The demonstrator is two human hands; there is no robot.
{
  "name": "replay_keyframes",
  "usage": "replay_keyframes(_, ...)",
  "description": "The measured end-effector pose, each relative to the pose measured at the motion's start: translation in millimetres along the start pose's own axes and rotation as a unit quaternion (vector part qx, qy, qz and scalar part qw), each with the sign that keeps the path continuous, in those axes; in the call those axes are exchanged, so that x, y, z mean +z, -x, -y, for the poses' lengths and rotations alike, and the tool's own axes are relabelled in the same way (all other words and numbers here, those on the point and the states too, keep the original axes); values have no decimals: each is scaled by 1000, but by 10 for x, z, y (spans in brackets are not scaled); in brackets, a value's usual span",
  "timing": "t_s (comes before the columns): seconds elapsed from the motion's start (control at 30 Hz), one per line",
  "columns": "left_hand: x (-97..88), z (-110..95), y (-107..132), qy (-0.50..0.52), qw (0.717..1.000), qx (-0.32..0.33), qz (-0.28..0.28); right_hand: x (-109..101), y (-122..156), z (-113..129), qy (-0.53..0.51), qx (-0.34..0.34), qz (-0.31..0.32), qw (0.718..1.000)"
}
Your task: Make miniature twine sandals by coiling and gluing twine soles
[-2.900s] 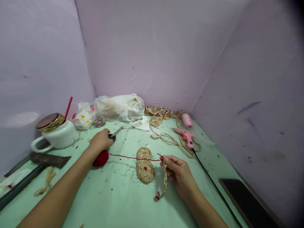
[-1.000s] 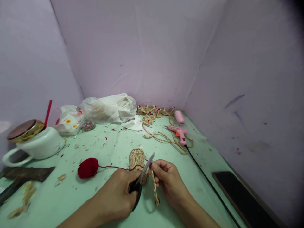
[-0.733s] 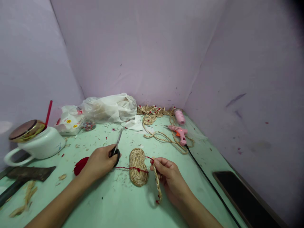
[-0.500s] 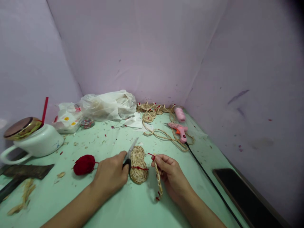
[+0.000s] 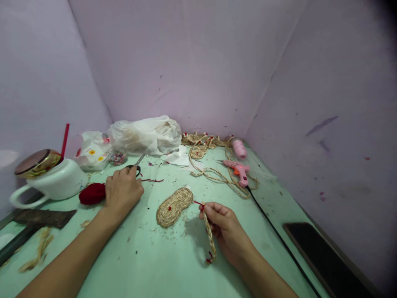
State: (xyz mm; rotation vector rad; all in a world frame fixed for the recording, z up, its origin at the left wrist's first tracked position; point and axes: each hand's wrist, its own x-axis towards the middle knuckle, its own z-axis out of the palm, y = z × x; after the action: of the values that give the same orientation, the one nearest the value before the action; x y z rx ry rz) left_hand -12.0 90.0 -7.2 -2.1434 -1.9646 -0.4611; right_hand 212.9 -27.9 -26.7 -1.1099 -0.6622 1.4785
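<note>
My left hand (image 5: 124, 188) is at the back left, its fingers closed at the black handles of the scissors (image 5: 140, 160), whose blades point away. Beside that hand lies a ball of red yarn (image 5: 92, 194), partly covered by it. Between my hands, a coiled straw sole shape (image 5: 175, 206) rests flat with a small red spot on it. My right hand (image 5: 225, 225) pinches the upper end of a short straw braid (image 5: 208, 229), which hangs down. Red yarn is tied at both ends of the braid. A cut piece of red yarn (image 5: 152, 180) lies right of the scissors.
A pink glue gun (image 5: 242, 174) with a black cord, a pink thread spool (image 5: 239, 149) and straw cord (image 5: 214, 176) lie back right. A dark phone-like slab (image 5: 322, 252) is at right. A hammer-like tool (image 5: 43, 217), white mug (image 5: 62, 182) and plastic bag (image 5: 145, 134) stand left and behind.
My left hand has moved left and away with the scissors. The straw sole has turned and shifted left, and the red yarn across it is gone. My right hand still holds the braid.
</note>
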Motion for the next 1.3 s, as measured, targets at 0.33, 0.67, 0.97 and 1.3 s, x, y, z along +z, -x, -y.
replay_keyframes(0.33, -451, -696, 726, 542, 795, 94, 255, 107, 111, 2, 43, 38, 107, 993)
replay_keyframes(0.67, -229, -613, 656, 667, 695, -83, 255, 61, 84, 5, 190, -16, 124, 974)
replay_keyframes(0.97, -303, -575, 638, 618, 708, -30, 340, 52, 78, -17, 237, 8, 113, 965)
replay_keyframes(1.3, -303, -488, 558, 704, 626, -151, 300, -9, 60, 110, 130, -1, 129, 983)
